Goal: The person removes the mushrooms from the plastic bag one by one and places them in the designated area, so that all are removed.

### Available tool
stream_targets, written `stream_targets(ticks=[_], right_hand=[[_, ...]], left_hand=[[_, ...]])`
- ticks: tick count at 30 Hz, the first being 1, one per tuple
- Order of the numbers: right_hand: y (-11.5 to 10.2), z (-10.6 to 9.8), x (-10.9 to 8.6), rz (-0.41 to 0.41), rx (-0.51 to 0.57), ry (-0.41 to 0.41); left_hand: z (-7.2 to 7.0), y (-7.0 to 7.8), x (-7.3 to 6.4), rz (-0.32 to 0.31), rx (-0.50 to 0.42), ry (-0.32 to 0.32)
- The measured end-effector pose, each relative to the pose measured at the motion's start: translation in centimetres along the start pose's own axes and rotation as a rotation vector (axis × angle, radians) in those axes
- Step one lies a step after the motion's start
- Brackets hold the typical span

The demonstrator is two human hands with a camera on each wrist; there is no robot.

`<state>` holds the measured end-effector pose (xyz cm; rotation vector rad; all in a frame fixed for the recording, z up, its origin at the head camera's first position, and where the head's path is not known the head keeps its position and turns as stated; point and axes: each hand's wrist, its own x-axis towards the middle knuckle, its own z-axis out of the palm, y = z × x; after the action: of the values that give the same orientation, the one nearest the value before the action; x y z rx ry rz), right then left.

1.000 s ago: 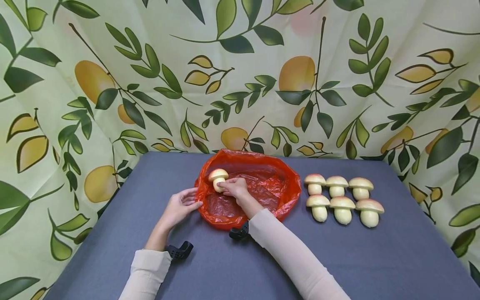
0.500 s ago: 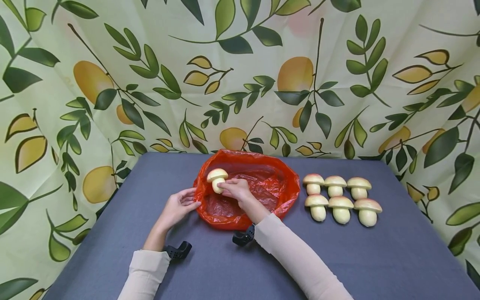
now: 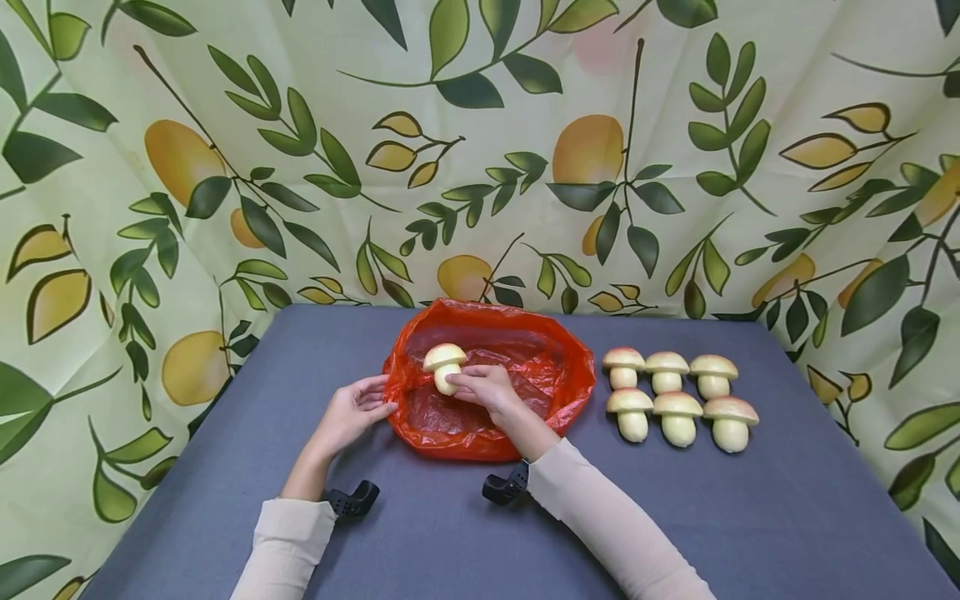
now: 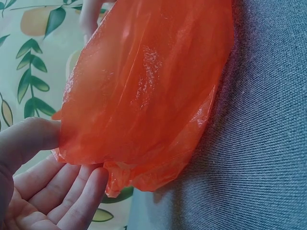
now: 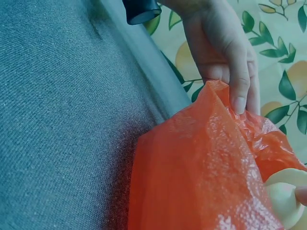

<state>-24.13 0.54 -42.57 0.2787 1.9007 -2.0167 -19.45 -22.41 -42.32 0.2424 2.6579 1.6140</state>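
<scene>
A red plastic bag (image 3: 450, 446) stands on the table with its mouth spread wide. At its left rim, my left hand (image 3: 355, 421) pinches the plastic, thumb on one side and fingers on the other, as the left wrist view shows on the bag (image 4: 139, 96). Within the bag's mouth, my right hand (image 3: 486, 390) holds a toy mushroom (image 3: 444, 358) by its stem, cap upward. In the right wrist view only part of that mushroom (image 5: 283, 199) and a fingertip appear, at the right edge.
Several similar mushrooms (image 3: 677, 406) with pale stems and yellow-red caps lie in two rows right of the bag. A dark grey cloth covers the table (image 3: 420, 533). A leaf-and-fruit patterned curtain (image 3: 480, 150) rises behind and at the sides.
My right hand has shifted right and slightly toward me with the mushroom, away from the bag's left side. My left hand stays at the rim.
</scene>
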Motion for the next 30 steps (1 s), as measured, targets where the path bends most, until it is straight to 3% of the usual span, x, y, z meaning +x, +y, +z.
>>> stream_targets(ticks=[30], right_hand=[[-0.9, -2.8, -3.2, -0.061, 0.033, -0.039]], left_hand=[[0.1, 0.1, -0.1, 0.000, -0.021, -0.003]])
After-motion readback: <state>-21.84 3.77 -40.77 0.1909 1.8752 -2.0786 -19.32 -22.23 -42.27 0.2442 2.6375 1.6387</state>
